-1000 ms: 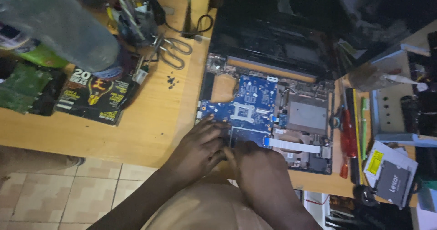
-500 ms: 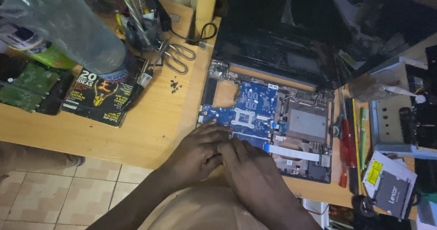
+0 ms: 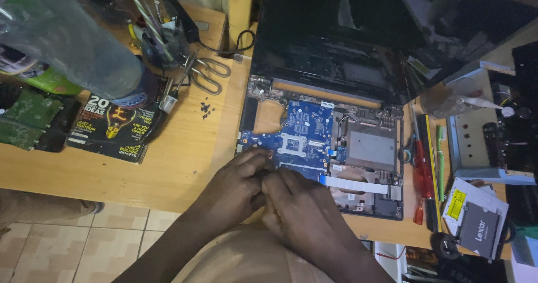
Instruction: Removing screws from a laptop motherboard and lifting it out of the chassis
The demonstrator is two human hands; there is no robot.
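Observation:
An opened laptop base lies on the wooden table (image 3: 179, 165), its blue motherboard (image 3: 305, 131) exposed beside a grey metal plate (image 3: 370, 148) and a white flat ribbon cable (image 3: 353, 184). My left hand (image 3: 238, 188) and my right hand (image 3: 297, 207) are pressed together at the board's near edge, fingertips meeting over a small spot there. What lies under the fingers is hidden. The laptop's dark lid (image 3: 358, 42) stands open behind the base.
A small pile of black screws (image 3: 206, 109) and scissors (image 3: 207, 73) lie left of the laptop. A magazine (image 3: 112, 126), a green circuit board (image 3: 25, 117) and a clear plastic bottle (image 3: 73, 36) sit far left. Red screwdrivers (image 3: 420, 182) and a drive (image 3: 476, 218) lie right.
Both hands have stayed at the board's near edge, their fingertips drawing closer together. The view has shifted slightly.

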